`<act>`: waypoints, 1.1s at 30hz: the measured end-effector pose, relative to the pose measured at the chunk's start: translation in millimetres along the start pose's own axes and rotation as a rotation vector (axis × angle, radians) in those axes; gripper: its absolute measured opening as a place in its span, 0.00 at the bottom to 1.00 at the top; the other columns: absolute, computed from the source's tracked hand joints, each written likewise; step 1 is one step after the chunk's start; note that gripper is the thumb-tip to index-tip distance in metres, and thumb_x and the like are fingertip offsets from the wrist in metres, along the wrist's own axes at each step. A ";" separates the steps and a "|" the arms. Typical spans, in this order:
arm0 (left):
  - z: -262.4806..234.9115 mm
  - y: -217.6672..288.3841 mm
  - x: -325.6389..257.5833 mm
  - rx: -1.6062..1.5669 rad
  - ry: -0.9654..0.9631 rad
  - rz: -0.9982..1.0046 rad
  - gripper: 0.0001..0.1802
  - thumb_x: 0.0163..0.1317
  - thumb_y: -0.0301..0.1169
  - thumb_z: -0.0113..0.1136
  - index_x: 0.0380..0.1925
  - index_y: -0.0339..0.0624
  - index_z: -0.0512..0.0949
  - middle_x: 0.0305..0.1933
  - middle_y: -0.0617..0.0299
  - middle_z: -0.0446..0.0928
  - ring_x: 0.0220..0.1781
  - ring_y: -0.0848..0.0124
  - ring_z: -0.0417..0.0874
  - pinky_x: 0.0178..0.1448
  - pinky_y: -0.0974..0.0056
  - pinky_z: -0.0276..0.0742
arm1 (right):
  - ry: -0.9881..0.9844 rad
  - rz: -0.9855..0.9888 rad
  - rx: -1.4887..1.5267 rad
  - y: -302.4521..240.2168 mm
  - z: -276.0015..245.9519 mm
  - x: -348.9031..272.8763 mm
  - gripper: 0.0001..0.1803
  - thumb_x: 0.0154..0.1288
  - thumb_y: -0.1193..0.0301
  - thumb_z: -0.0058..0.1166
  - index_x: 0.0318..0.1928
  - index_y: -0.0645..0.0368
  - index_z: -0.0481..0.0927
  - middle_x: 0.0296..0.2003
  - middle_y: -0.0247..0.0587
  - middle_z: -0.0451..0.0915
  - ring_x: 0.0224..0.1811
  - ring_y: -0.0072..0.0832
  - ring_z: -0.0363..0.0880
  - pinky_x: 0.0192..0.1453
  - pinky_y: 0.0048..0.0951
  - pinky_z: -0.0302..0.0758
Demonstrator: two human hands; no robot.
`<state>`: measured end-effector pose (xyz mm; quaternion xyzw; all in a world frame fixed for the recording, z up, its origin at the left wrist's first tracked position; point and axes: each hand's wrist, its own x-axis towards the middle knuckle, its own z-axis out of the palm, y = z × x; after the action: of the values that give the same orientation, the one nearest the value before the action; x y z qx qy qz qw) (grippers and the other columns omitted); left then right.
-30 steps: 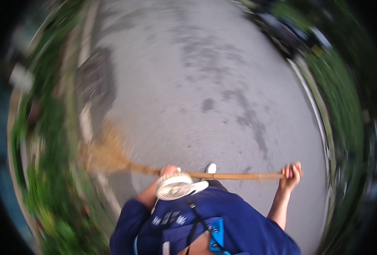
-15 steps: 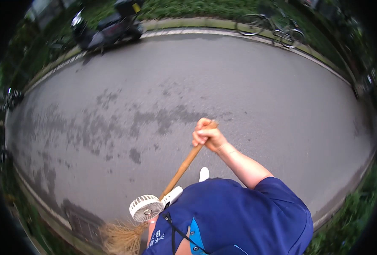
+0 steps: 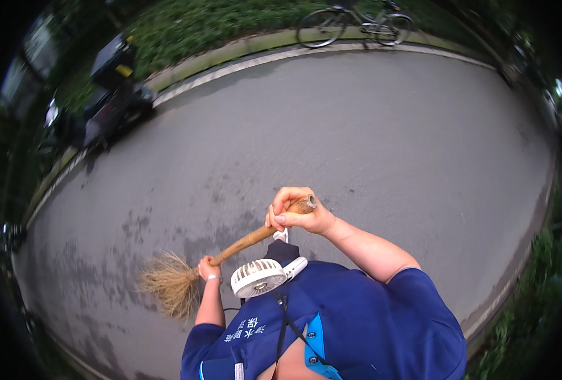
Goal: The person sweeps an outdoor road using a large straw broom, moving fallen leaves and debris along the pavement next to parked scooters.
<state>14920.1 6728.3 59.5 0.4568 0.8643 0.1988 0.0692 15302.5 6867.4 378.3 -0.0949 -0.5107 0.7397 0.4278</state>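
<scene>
A broom with a wooden stick handle (image 3: 246, 242) slants across in front of me, from upper right down to the left. My right hand (image 3: 296, 210) is wrapped round the handle just below its hollow top end. Lower down, my left hand (image 3: 209, 268) grips the same handle close above the bristles, with a pale band on the wrist. The straw-coloured twig bristles (image 3: 171, 284) fan out at the left over the grey pavement. A small white fan (image 3: 259, 278) hangs at my chest, near the handle.
Damp dark patches (image 3: 135, 231) mark the grey pavement (image 3: 382, 145). A dark scooter with a rear box (image 3: 113, 104) stands at the far left kerb. Along the far kerb leans a bicycle (image 3: 363, 28) by green plants. More greenery (image 3: 524, 304) borders the right side.
The broom's bristles have swung forward and its handle lies flatter. My left hand has come into view on the handle. The scooter and bicycle have shifted left in view.
</scene>
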 end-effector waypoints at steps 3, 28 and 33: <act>52.4 100.9 154.3 0.074 -0.058 0.160 0.06 0.43 0.30 0.63 0.25 0.51 0.77 0.35 0.59 0.77 0.43 0.58 0.76 0.50 0.55 0.71 | 0.250 -0.089 -0.182 -22.4 -73.4 48.1 0.04 0.60 0.78 0.54 0.35 0.63 0.72 0.25 0.38 0.77 0.30 0.23 0.76 0.35 0.24 0.73; 358.9 1009.5 267.0 -0.239 -0.356 0.980 0.18 0.44 0.46 0.69 0.16 0.48 0.73 0.24 0.62 0.73 0.34 0.62 0.76 0.54 0.54 0.65 | 0.951 -0.558 -0.288 -481.7 -662.1 -53.7 0.11 0.47 0.77 0.56 0.24 0.55 0.65 0.13 0.33 0.66 0.16 0.26 0.68 0.35 0.43 0.75; 468.4 1093.4 349.8 -0.023 -0.270 0.798 0.19 0.46 0.47 0.68 0.15 0.47 0.73 0.25 0.62 0.73 0.38 0.62 0.76 0.51 0.52 0.63 | 0.736 -0.308 -0.264 -524.6 -846.6 34.5 0.07 0.54 0.76 0.58 0.28 0.58 0.71 0.19 0.37 0.73 0.24 0.28 0.73 0.45 0.47 0.72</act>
<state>15694.0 7696.1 99.1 0.7767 0.6006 0.1583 0.1045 16051.3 7522.4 437.8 -0.3294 -0.4222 0.5120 0.6716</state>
